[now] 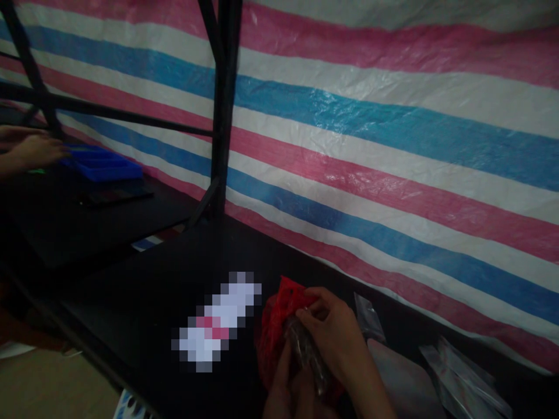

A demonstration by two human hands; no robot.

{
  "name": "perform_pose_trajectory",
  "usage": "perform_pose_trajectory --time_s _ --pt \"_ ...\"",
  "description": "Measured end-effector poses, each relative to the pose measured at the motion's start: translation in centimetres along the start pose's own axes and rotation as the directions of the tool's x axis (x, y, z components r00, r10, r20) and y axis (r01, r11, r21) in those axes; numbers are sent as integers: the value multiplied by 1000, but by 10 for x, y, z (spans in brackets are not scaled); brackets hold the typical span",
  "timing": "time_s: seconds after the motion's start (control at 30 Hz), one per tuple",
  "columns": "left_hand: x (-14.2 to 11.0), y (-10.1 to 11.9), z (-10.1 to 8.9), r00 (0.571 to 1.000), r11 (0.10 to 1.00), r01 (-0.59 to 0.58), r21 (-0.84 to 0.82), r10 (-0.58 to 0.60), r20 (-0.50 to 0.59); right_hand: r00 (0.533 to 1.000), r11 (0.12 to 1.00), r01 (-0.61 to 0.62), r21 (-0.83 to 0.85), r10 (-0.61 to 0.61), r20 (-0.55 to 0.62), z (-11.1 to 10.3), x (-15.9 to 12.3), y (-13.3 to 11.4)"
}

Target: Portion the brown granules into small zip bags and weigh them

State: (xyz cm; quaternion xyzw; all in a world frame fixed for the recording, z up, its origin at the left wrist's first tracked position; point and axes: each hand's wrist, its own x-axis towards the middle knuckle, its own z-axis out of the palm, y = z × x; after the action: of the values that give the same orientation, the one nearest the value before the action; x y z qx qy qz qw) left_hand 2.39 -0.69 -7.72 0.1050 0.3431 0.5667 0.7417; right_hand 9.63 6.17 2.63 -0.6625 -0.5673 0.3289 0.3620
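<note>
My right hand (334,331) pinches the rim of a red plastic bag (273,334) between thumb and fingers. My left hand (283,381) comes from six o'clock, its fingers against the bag and a clear packet (305,343) with dark contents at the bag's mouth; I can't tell how firmly they close. Both lie over the black surface (144,314). At nine o'clock, near the bag, sits a blurred-out white and pink item (218,323). A small clear pouch (369,317) lies at two, more clear bags (465,378) at three. At ten, well apart, another person's hands (35,151) are beside a blue tray (109,170). A striped sheet (393,145) hangs from eleven to three.
</note>
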Motion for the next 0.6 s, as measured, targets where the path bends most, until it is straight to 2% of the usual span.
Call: perform_pose_trajectory --time_s 0.13,0.23,0.33,0.47,0.6 --pt "4 -6 1 1000 998 -6 -61 6 0 1000 1000 -10 -10 10 1 -3 -2 -3" --pt "1 -2 7 1000 998 -17 -61 16 -19 1000 1000 -15 11 15 7 -2 -2 -3" --pt "-1 7 10 999 999 -45 -5 45 -13 1000 999 -15 42 15 10 0 -1 0" --pt "-4 15 11 996 996 -78 50 76 48 1000 999 -17 44 17 9 -2 -1 1" --pt "-9 16 15 997 997 -44 70 40 59 1000 998 -9 60 9 7 -2 -3 -2"
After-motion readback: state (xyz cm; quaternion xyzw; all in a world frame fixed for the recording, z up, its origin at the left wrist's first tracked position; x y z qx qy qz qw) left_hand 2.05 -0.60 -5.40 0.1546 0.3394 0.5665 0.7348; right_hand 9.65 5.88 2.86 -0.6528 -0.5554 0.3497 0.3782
